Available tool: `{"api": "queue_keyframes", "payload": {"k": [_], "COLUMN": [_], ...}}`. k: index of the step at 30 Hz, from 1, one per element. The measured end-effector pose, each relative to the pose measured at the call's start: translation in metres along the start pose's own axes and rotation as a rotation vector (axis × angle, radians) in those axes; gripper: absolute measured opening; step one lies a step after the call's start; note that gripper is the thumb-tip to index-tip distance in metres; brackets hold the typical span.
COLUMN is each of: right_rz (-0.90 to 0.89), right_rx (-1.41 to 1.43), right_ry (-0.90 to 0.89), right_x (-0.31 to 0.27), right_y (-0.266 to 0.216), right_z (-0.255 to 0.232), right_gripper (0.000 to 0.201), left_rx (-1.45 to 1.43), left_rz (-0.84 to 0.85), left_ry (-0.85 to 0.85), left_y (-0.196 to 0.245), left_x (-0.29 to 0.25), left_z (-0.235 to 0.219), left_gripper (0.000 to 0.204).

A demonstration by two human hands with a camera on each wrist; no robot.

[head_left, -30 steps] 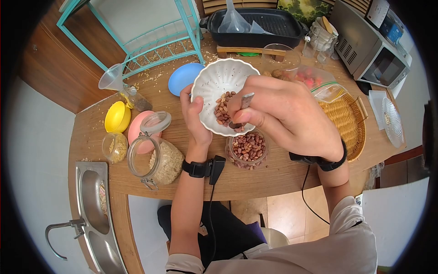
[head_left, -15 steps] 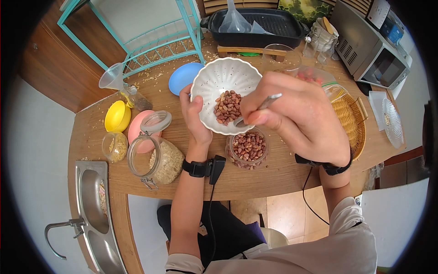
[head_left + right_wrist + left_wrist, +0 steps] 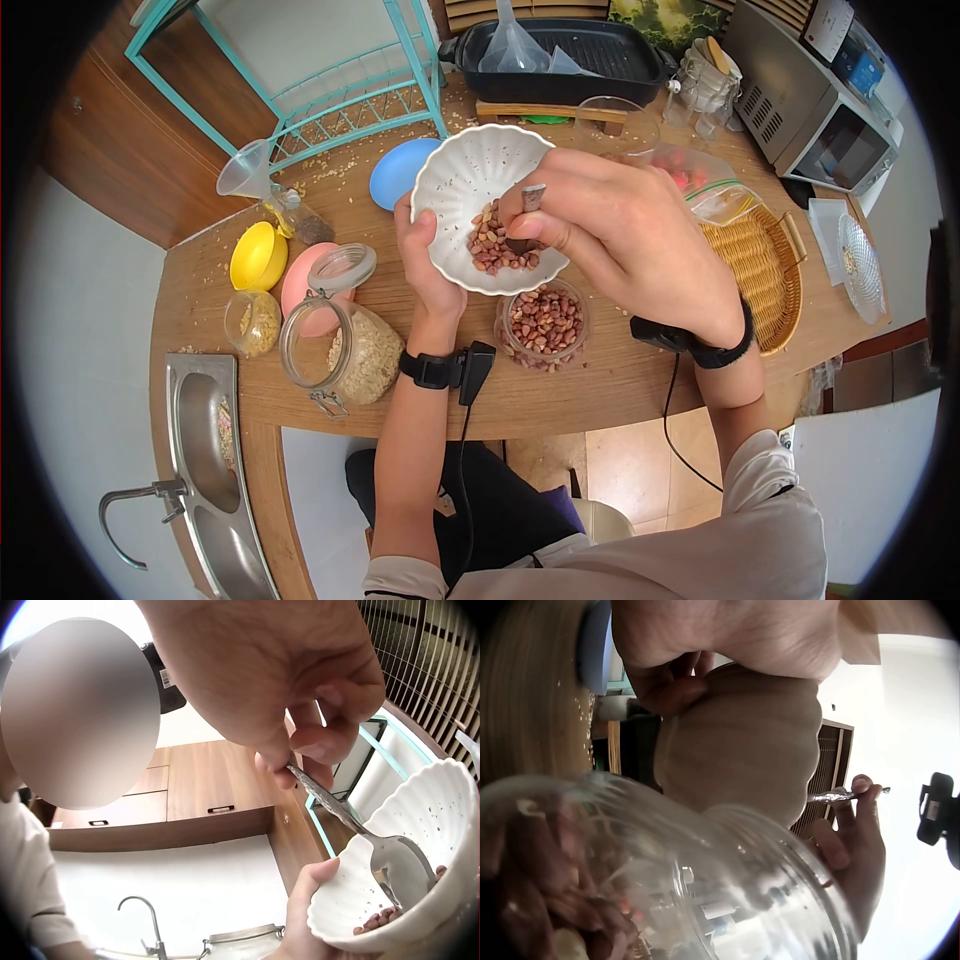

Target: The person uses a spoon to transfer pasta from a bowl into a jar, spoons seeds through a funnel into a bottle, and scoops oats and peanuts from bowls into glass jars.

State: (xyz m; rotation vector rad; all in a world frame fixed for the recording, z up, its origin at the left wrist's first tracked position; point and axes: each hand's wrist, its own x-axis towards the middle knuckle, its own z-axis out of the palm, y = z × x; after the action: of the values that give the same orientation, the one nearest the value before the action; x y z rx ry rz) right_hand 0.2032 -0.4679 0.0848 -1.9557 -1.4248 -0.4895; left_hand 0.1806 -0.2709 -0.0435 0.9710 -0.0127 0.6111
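My left hand (image 3: 432, 255) holds a white fluted bowl (image 3: 465, 170) from its left side, thumb at the rim. The bowl is tilted toward me above the table, with reddish-brown peanuts (image 3: 490, 255) and dark specks inside. Between thumb and fingers, my right hand (image 3: 635, 240) pinches a metal spoon (image 3: 401, 862) by its handle. In the right wrist view the spoon's head is down in the bowl beside the peanuts. Just under the bowl's near edge stands an open clear jar (image 3: 772, 877) full of similar peanuts.
Left of the bowl are an open clip-top jar of oats (image 3: 375, 365), a yellow bowl (image 3: 258, 255), a pink plate (image 3: 293, 285) and a blue plate (image 3: 390, 180). A wicker tray (image 3: 765, 275) lies right, a black grill pan (image 3: 610, 75) behind. Oat flakes are scattered around the turquoise rack (image 3: 350, 125).
The right hand and spoon moved slightly right, lifting the spoon's head into sight, then back left over the peanuts. The peanuts shifted within the bowl; the left hand keeps its hold.
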Motion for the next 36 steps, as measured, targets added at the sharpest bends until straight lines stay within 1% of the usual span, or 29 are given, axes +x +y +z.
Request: {"api": "queue_keyframes", "payload": {"k": [7,10,22,24,25,28,34,36], "right_rz": [0.008,-0.014,0.009,0.06,0.059,0.053,0.064,0.04], "right_rx": [0.035,0.069,0.123,0.102,0.102,0.109,0.041,0.08], "right_ry": [-0.005,0.003,-0.017,-0.113,-0.115,-0.102,-0.148,-0.118], "right_x": [0.0,-0.001,-0.004,-0.004,-0.004,-0.003,-0.003,-0.004], "right_y": [0.002,0.001,-0.007,-0.011,-0.012,-0.014,-0.021,-0.02], "right_z": [0.002,-0.002,-0.013,-0.019,-0.02,-0.022,-0.029,-0.028], "right_gripper": [0.012,0.011,0.014,0.015,0.015,0.017,0.021,0.021], "left_rx": [0.013,0.026,0.021,0.027,0.032,0.005,-0.006,0.004], "left_rz": [-0.001,-0.017,0.004,-0.02,-0.044,0.009,0.012,0.014], "left_ry": [-0.009,-0.019,-0.023,-0.035,-0.048,-0.029,-0.023,-0.017], "left_y": [-0.001,0.0,0.0,-0.001,-0.002,-0.005,-0.006,-0.006], "left_x": [0.001,-0.001,0.001,0.002,0.003,0.004,0.004,0.005], "left_z": [-0.002,0.0,0.001,-0.006,-0.008,-0.005,-0.003,-0.005], "left_gripper": [0.055,0.054,0.054,0.054,0.054,0.054,0.054,0.054]}}
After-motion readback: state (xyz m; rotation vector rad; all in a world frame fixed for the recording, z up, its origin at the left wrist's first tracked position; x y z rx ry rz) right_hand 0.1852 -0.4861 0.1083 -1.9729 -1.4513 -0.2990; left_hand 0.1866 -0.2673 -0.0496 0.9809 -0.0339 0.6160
